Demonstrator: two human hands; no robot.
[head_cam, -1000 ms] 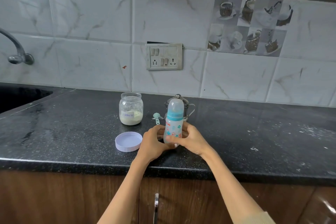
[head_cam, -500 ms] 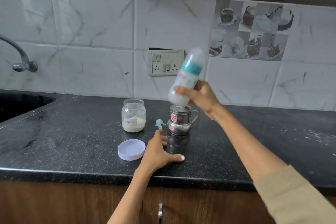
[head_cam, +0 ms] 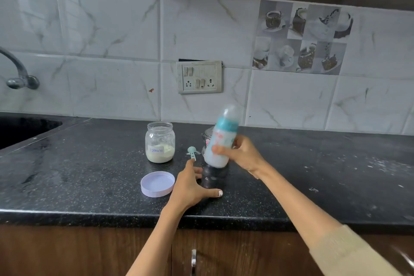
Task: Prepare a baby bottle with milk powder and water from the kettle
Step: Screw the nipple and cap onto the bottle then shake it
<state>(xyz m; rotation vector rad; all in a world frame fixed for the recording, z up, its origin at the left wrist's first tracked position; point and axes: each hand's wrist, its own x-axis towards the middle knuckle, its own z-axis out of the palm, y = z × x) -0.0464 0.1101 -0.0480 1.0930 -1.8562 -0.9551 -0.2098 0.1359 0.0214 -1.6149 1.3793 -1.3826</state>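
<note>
The right hand is wrapped round the lower half of the baby bottle, holding it in the air above the tabletop, tilted with its capped top leaning up and to the right; the bottle is blurred, and white liquid fills its lower part; the step in hand looks like shaking to mix powder and water, near the end of the task. The left hand lies flat on the tabletop with fingers spread and holds nothing; its forefinger reaches toward the small teal scoop, which lies just beyond it. The next move probably calls for a firm grip and a cap that stays tight, then setting the bottle down upright. Behind the bottle a metal kettle is mostly hidden, so its contents cannot be told; to the left stands an open glass jar, about a third full of pale powder; its lilac lid lies near the left hand.
</note>
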